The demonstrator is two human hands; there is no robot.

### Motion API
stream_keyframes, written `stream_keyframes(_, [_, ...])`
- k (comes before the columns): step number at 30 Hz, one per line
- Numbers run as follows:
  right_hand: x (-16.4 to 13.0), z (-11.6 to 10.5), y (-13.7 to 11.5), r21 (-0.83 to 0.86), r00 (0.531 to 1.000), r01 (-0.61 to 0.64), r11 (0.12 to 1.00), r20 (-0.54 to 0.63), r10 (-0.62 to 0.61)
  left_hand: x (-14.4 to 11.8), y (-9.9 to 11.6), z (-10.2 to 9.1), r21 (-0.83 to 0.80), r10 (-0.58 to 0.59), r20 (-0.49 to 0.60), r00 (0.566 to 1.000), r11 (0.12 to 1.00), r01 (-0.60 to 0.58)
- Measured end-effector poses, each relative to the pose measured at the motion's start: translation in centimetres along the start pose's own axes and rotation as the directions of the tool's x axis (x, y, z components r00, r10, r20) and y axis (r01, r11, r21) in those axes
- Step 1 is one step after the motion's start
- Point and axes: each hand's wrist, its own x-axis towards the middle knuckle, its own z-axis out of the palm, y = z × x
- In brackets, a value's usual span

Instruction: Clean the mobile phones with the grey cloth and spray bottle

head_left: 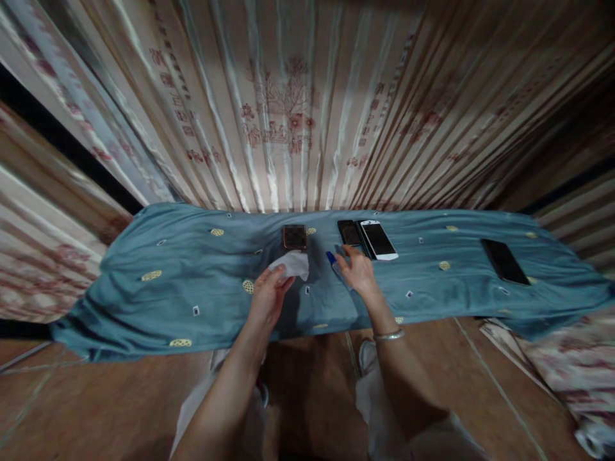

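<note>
Though blue, small object (331,257) indistinct

Tissue (294,264) L of phone (380,241), curtain (288,96) bhd

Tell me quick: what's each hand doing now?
Left hand: closed, holding a white sheet.
Right hand: at a blue-tipped object; gripping or not can't be told.

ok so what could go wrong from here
The thin white sheet in the left hand is close to the dark square thing, so it might brush and shift it. The right hand is near the white phone and could nudge it. The teal cloth underneath is rumpled, so a tug might drag things along.
</note>
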Motion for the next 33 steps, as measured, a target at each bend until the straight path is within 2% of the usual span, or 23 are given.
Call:
stream_keyframes(3, [-0.8, 0.3, -0.2, -0.173, 0.991, 0.087, 0.981, 0.119, -0.067, -0.2, -0.2, 0.2, 0.013, -0.011, 0.009, 1.000, 1.000, 0.010])
stream_keyframes(7, [-0.7, 1.2, -0.8, -0.218, 0.982, 0.100, 0.971, 0.177, -0.061, -0.1, -0.7, 0.0, 0.029, -0.025, 0.046, 0.999, 0.999, 0.024])
stream_keyframes(10, [-0.1, 1.3, -0.9, -0.049, 0.989, 0.009, 0.999, 0.149, -0.002, 0.1, -1.0, -0.3, 0.029, -0.024, 0.057, 0.998, 0.999, 0.022])
stream_keyframes(12, [0.0, 1.1, -1.2, 0.224, 0.982, -0.097, 0.970, 0.180, 0.057, 0.2, -1.2, -0.4, 0.037, -0.014, 0.068, 0.998, 0.999, 0.011])
stream_keyframes(13, [-0.1, 1.0, -1.5, 0.384, 0.970, -0.166, 0.908, 0.227, 0.082, 0.2, -1.3, -0.5, 0.044, -0.004, 0.075, 0.997, 0.999, 0.001])
stream_keyframes(15, [-0.7, 0.5, -2.3, 0.650, 0.930, -0.315, 0.691, 0.356, 0.089, 0.3, -1.5, -0.5, 0.064, 0.026, 0.095, 0.995, 0.997, -0.032])
stream_keyframes(17, [-1.5, 0.1, -3.3, 0.772, 0.895, -0.412, 0.483, 0.442, 0.058, 0.2, -1.7, -0.5, 0.093, 0.070, 0.118, 0.991, 0.992, -0.081])
stream_keyframes(19, [-2.3, -0.2, -4.3, 0.805, 0.872, -0.463, 0.371, 0.489, 0.028, 0.3, -1.9, -0.5, 0.127, 0.117, 0.134, 0.984, 0.983, -0.134])
stream_keyframes(22, [-3.1, -0.1, -5.2, 0.823, 0.861, -0.482, 0.300, 0.508, -0.010, 0.4, -2.2, -0.5, 0.183, 0.176, 0.141, 0.974, 0.963, -0.200])
stream_keyframes(24, [-3.5, 0.2, -5.5, 0.832, 0.879, -0.437, 0.342, 0.476, -0.034, 0.5, -2.3, -0.4, 0.210, 0.202, 0.152, 0.967, 0.950, -0.232])
stream_keyframes(25, [-3.7, 0.4, -5.6, 0.828, 0.898, -0.384, 0.407, 0.437, -0.042, 0.6, -2.4, -0.4, 0.218, 0.210, 0.160, 0.964, 0.946, -0.242])
stream_keyframes(28, [-4.4, 0.8, -5.9, 0.711, 0.964, -0.091, 0.698, 0.238, -0.117, 0.8, -2.5, -0.5, 0.240, 0.221, 0.174, 0.960, 0.936, -0.259])
stream_keyframes(30, [-5.0, 1.0, -6.2, 0.574, 0.960, 0.120, 0.810, 0.140, -0.241, 0.9, -2.6, -0.5, 0.262, 0.236, 0.169, 0.957, 0.925, -0.274])
stream_keyframes(33, [-5.7, 1.3, -6.4, 0.464, 0.912, 0.288, 0.838, 0.135, -0.388, 0.8, -2.6, -0.6, 0.258, 0.253, 0.175, 0.952, 0.921, -0.292])
